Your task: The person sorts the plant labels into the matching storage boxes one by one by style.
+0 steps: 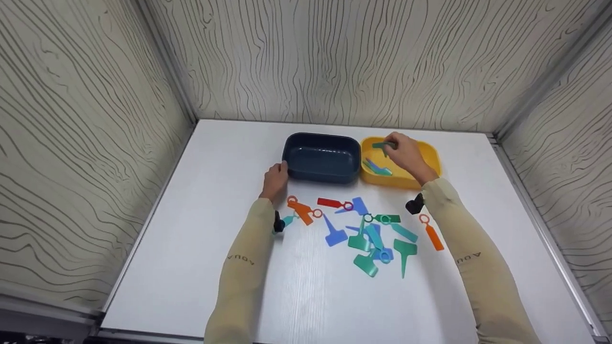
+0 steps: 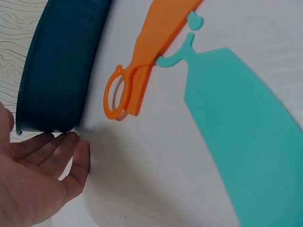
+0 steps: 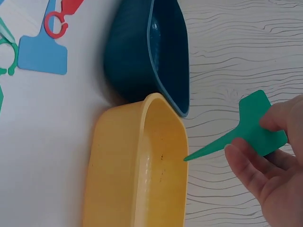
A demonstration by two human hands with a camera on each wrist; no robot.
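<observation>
My right hand point(image 1: 405, 153) pinches a green T-shaped plant label point(image 3: 255, 123) by its wide head, above the yellow bin point(image 1: 432, 157). In the right wrist view the label's pointed stem slants toward the bin's rim. A blue and a teal label point(image 1: 379, 168) lie inside that bin. My left hand point(image 1: 276, 181) rests against the near left end of the navy bin point(image 1: 321, 179), its fingertips touching the wall in the left wrist view. Beside that hand lie orange ring tags point(image 2: 142, 66) and a teal tag point(image 2: 241, 123).
Green T-shaped labels point(image 1: 366, 264), blue T-shaped labels point(image 1: 336, 237) and teal ring tags lie scattered in front of the bins. A red ring tag point(image 1: 330, 203) lies near the navy bin. One orange ring tag point(image 1: 434, 237) sits by the right forearm. Patterned panels point(image 1: 311, 62) surround the white table point(image 1: 191, 267).
</observation>
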